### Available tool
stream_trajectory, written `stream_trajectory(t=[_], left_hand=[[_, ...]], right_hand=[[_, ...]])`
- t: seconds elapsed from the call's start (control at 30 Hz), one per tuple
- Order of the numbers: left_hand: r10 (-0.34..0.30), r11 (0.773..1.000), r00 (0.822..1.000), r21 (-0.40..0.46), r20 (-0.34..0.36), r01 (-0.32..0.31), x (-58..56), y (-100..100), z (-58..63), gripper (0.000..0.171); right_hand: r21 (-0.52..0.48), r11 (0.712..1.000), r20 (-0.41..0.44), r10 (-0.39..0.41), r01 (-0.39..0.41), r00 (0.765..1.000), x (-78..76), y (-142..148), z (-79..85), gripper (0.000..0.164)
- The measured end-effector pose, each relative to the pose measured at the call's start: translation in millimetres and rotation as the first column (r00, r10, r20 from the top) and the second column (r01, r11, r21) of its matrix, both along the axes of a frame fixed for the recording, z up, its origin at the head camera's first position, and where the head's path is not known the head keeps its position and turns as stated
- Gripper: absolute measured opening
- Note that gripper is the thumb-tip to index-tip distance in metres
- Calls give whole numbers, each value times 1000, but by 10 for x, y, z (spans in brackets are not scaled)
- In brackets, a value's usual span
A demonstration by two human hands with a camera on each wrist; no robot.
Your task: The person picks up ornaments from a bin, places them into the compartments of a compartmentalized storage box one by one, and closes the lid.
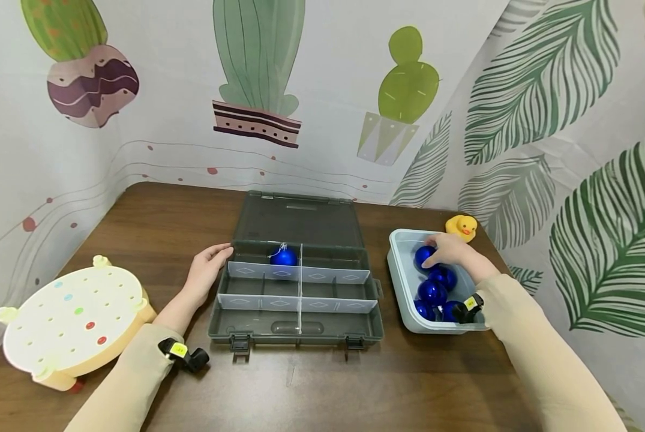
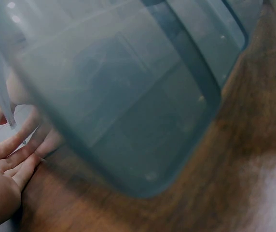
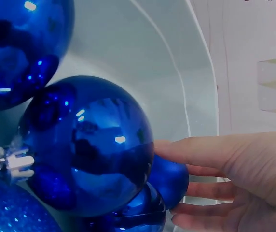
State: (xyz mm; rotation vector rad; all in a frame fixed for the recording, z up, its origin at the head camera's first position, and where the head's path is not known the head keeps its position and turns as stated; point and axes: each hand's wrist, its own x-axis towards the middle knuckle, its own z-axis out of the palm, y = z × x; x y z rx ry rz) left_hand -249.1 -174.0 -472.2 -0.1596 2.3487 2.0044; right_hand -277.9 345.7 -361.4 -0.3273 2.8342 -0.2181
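Note:
In the head view my left hand (image 1: 206, 270) rests its fingertips at the back left corner of a grey see-through divided organizer box (image 1: 295, 338); in the left wrist view its fingers lie along the box wall. A blue Christmas bauble (image 1: 284, 257) with a silvery string sits in the box's back left compartment. Over at the right, my right hand (image 1: 450, 249) reaches into a light blue tub (image 1: 399, 282). Its thumb and fingers close round a matte blue bauble (image 3: 171, 180), partly hidden behind a shiny bauble (image 3: 87, 145) in the right wrist view. Several blue baubles lie below.
The organizer's lid (image 1: 300, 221) is folded back toward the wall. A yellow rubber duck (image 1: 461, 228) stands behind the tub. At the far left is a round cream toy board (image 1: 76, 321) with coloured dots. A patterned cloth (image 1: 333, 78) hangs behind the table (image 1: 300, 390).

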Motion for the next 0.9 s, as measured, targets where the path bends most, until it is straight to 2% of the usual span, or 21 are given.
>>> stream_trajectory(t=[0.3,0.5,0.9], left_hand=[[-1,1000,1000,-20,-16,1,2,3,-11,52],[-4,1000,1000,3,-17,4,-12,-4,-28,52],[-1,1000,1000,-22,-10,1,2,7,6,52]], right_hand=[[10,999,-24,37,-37,999,-16,-52,-28,59],[13,998,-54,55,-54,997,-30,-70,-71,59],[77,996,-87,51,-44,995,-44,-109,-113,55]])
